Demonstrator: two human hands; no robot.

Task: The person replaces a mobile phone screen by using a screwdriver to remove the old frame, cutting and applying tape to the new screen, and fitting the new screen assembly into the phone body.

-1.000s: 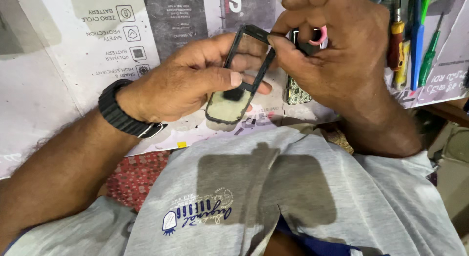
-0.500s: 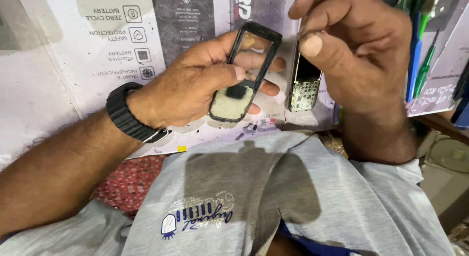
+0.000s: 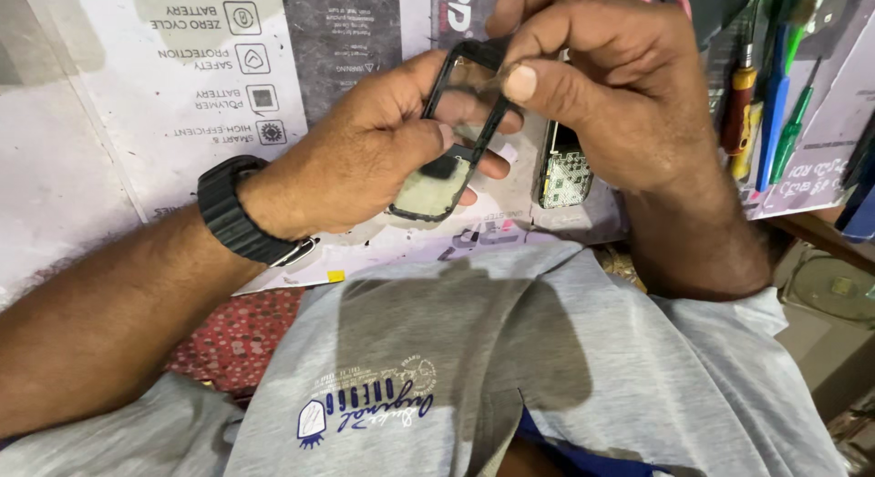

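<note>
The phone frame (image 3: 451, 135) sits between both hands above the bench (image 3: 82, 167); a circuit board (image 3: 563, 172) lies just right of it, screwdrivers (image 3: 766, 103) farther right.

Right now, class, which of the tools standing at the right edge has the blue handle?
The blue-handled tool stands in the middle: a red-and-yellow-handled screwdriver is on its left, and a thin green one on its right.

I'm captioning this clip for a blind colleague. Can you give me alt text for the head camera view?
Seen from above, the left hand, with a black wristwatch, holds a black phone front frame over a paper-covered bench, while the right hand pinches the frame's upper edge. A bare phone body lies under the right hand, and screwdrivers lie at right.
</note>
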